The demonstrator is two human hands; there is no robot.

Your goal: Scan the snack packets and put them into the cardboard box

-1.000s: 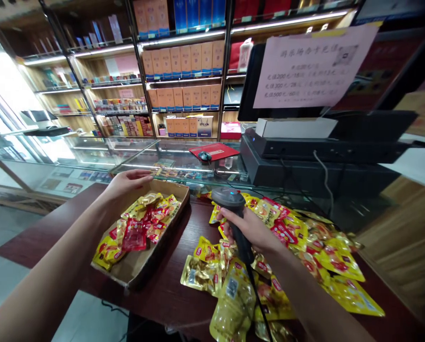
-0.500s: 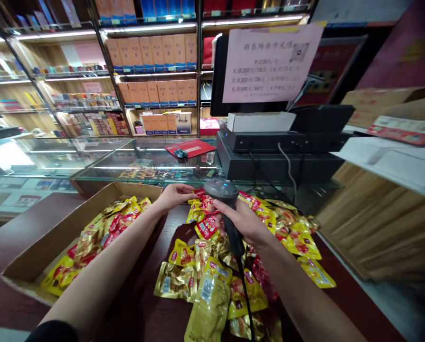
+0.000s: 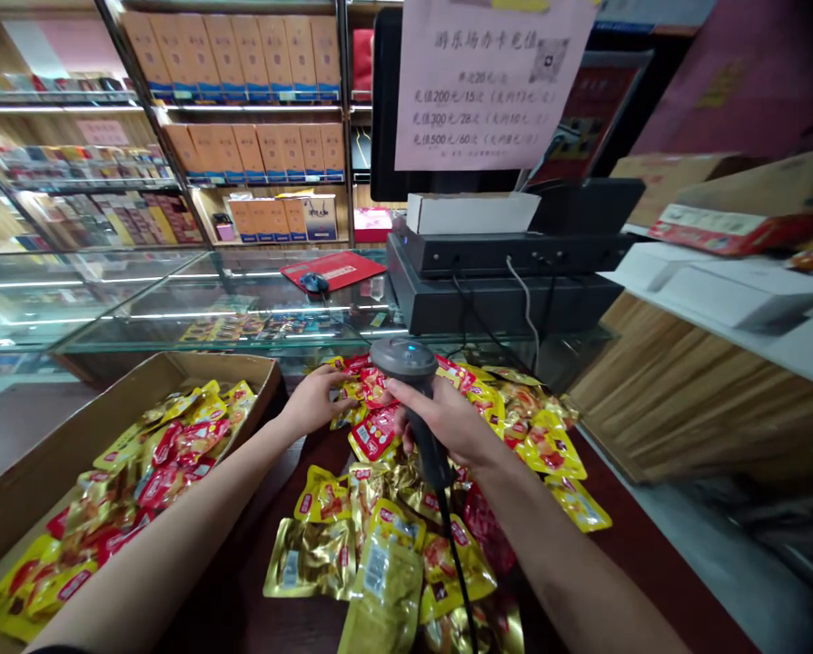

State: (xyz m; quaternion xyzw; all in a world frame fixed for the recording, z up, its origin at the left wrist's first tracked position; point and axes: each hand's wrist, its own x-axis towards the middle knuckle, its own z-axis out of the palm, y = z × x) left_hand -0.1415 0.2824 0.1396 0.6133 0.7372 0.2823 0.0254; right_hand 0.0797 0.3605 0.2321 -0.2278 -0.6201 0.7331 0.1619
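Note:
In my right hand point(image 3: 451, 418) is a dark grey barcode scanner point(image 3: 425, 445), its head pointing away over the packets and its cable trailing down toward me. My left hand point(image 3: 316, 400) has its fingers apart at the left edge of the pile, touching or just above a yellow packet point(image 3: 349, 400). Red packets point(image 3: 375, 432) lie under and beside the scanner head. Gold and yellow snack packets point(image 3: 382, 572) spread over the dark table nearer me. At the left, a cardboard box point(image 3: 256, 386) holds more red, yellow and gold packets point(image 3: 194, 440).
Behind the pile runs a glass counter point(image 3: 242, 272) with a red mat point(image 3: 344, 270) and a mouse point(image 3: 314, 282). A monitor with a pink paper sign point(image 3: 480, 91) stands on black equipment point(image 3: 508, 295). White boxes point(image 3: 739, 282) sit at the right.
The view has shifted right and closer, so the shelves and box appear further left. My left hand's fingers have spread and reach lower over the packets. The scanner stays in my right hand.

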